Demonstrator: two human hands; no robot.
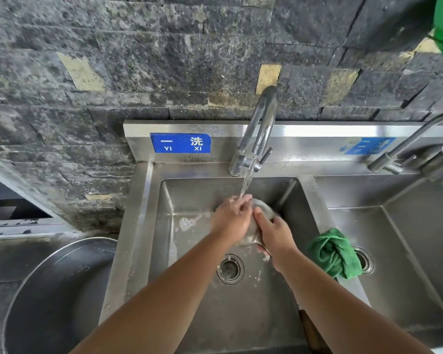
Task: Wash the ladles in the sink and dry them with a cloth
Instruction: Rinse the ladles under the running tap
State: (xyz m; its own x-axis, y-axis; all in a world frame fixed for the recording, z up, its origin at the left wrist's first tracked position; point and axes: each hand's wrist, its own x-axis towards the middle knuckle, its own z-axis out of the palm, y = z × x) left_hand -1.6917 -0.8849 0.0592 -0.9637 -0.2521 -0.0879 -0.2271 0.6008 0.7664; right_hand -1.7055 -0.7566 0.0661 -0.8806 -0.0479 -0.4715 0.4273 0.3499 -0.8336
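Head view. A blue label (pixel 180 143) on the steel backsplash, centre of the frame, reads "一 洗 / YI XI"; a second blue label (pixel 367 145) at right is glare-washed and unreadable. Two basins are visible: the left sink (pixel 187 198), at frame centre, and a right sink (pixel 407 226), each with one round drain. Two taps appear; the centre tap (pixel 258 131) runs water onto the hands, and the second tap (pixel 414 139) stands at the right edge. One ladle (pixel 264 209) is seen (bowl only, handle hidden), held under the stream over the left sink. The left hand (pixel 232 217) rests curled against the ladle's bowl with fingers bent over its rim; the right hand (pixel 274 233) grips the ladle from below. One green cloth (pixel 334 252) lies bunched on the divider between the basins, just beside the right wrist. A soap-foam patch (pixel 187 222) lies in the left sink. One large steel bowl (pixel 59 297) occupies the lower left, and dark stone tiles (pixel 138 60) fill the upper frame.
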